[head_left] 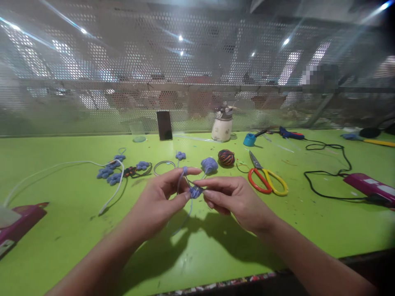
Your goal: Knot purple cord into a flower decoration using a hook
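Between my two hands is a small piece of blue-purple crochet (pixel 195 192). My left hand (pixel 163 195) pinches its left side between thumb and fingers, with a strand of the same yarn looped round the raised index finger. My right hand (pixel 230 195) is closed at the piece's right side on a thin dark tool that looks like a crochet hook (pixel 195 184), mostly hidden by the fingers. A loose yarn tail hangs below the piece. Just beyond my hands lies a blue-purple yarn ball (pixel 209 165), with a strand running from it toward the work.
Finished blue flowers (pixel 114 178) lie left, near a white cable (pixel 120 181). Red-and-yellow-handled scissors (pixel 262 176) and a dark multicoloured yarn ball (pixel 226 158) lie right. Behind stand a phone (pixel 164 125), a bottle (pixel 222 125) and a blue pot (pixel 249 139). Magenta power strips (pixel 370 187) flank the table.
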Available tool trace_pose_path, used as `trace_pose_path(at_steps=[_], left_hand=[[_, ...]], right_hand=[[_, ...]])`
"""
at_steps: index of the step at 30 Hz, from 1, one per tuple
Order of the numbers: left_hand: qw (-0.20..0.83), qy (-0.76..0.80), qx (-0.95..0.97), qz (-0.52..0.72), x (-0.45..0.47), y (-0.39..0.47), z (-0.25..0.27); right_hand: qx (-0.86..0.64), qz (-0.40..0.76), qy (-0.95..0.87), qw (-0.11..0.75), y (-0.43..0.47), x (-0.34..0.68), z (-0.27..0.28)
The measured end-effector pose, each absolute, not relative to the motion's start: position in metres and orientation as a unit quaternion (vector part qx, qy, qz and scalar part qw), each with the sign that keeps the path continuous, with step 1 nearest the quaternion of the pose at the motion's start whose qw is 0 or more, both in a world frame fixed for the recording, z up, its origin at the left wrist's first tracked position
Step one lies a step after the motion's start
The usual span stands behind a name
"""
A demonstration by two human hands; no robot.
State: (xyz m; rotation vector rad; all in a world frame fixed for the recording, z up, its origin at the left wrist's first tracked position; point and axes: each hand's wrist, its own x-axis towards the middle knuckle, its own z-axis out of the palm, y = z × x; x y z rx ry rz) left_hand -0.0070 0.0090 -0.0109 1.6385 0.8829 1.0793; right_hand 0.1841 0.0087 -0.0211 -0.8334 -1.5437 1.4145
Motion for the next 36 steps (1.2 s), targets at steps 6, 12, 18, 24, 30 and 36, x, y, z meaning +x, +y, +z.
trace_pose_path(at_steps=[6,12,18,24,30,36], left_hand=[[0.216,0.372,0.791,0.435,0.001,0.004,-0.015],[0.382,0.343,0.663,0.545,0.008,0.002,-0.018],[0.633,0.331,0.421,0.56,0.012,0.006,-0.012],[0.67,0.319,0.409,0.531,0.01,0.005,-0.002],[0.614,0.344,0.449,0.55,0.006,0.004,0.001],[0.572,0.338,0.499,0.557,0.0,0.004,0.003]], right_hand=[[-0.365,0.602,-0.563,0.434,0.01,0.178,-0.022],[-0.306,0.65,-0.492,0.491,0.005,0.172,-0.027],[-0.272,0.634,-0.502,0.521,0.004,0.172,-0.03],[-0.271,0.579,-0.562,0.524,0.006,0.177,-0.032],[-0.28,0.514,-0.629,0.511,0.007,0.184,-0.027],[-0.269,0.471,-0.685,0.487,0.008,0.193,-0.025]])
